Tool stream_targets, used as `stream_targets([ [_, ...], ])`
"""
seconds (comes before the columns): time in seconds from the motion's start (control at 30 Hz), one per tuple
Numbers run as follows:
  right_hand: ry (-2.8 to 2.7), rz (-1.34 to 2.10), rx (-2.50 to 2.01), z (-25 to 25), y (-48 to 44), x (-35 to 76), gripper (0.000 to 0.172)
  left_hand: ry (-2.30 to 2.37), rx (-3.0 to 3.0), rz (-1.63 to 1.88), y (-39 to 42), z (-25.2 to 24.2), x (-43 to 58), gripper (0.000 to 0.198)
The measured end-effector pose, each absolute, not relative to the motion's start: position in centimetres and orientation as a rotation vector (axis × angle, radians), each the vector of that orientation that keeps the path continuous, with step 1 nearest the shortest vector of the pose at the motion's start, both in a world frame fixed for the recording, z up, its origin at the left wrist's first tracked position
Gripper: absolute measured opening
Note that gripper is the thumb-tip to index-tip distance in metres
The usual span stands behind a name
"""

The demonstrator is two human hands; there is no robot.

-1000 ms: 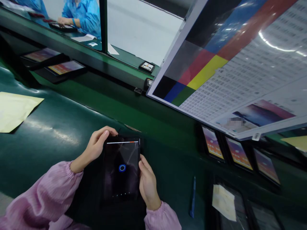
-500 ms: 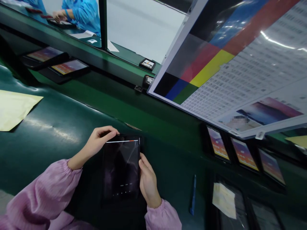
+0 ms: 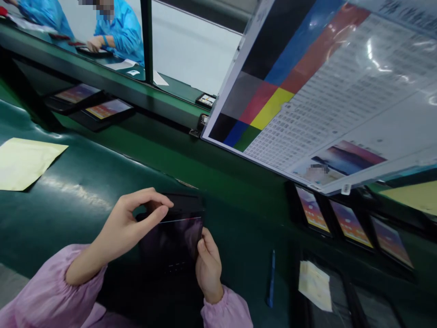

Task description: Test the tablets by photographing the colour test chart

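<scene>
A dark tablet is tilted in front of me, its screen nearly black with a thin bright line near the top. My right hand grips the tablet's right edge, thumb on the front side. At the top edge is my left hand, thumb and forefinger brought together in a pinch. Whether anything small lies between those fingertips is hidden. To the right, a blue pen-like stick lies on the green mat.
Lit tablets lean at the right, near a dark tablet bearing a yellowish paper. A color chart board hangs above. More tablets rest at the far left, beyond a yellow sheet. A co-worker in blue sits across.
The tablet's top has tipped, so its upper edge face shows and the screen looks dimmer. My left hand has come nearer, over the top edge. My right hand keeps its grip.
</scene>
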State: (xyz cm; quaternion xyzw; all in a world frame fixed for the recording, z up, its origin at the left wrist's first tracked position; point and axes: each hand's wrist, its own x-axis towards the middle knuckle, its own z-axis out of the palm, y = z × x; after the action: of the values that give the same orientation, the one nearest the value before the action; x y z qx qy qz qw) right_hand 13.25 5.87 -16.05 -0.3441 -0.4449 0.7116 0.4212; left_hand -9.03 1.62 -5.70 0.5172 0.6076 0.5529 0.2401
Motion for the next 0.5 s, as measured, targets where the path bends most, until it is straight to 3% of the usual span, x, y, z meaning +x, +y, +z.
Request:
stream_targets([
  [0.3, -1.190, 1.868, -0.692, -15.9, 6.1, 13.5, 0.031, 1.753, 1.676, 1.529, -1.3, -4.5, -7.0, 0.022],
  [0.5, -1.171, 1.906, -0.663, -15.7, 6.1, 13.4, 0.031, 1.804, 1.681, 1.506, -1.9, -4.0, -6.6, 0.019],
])
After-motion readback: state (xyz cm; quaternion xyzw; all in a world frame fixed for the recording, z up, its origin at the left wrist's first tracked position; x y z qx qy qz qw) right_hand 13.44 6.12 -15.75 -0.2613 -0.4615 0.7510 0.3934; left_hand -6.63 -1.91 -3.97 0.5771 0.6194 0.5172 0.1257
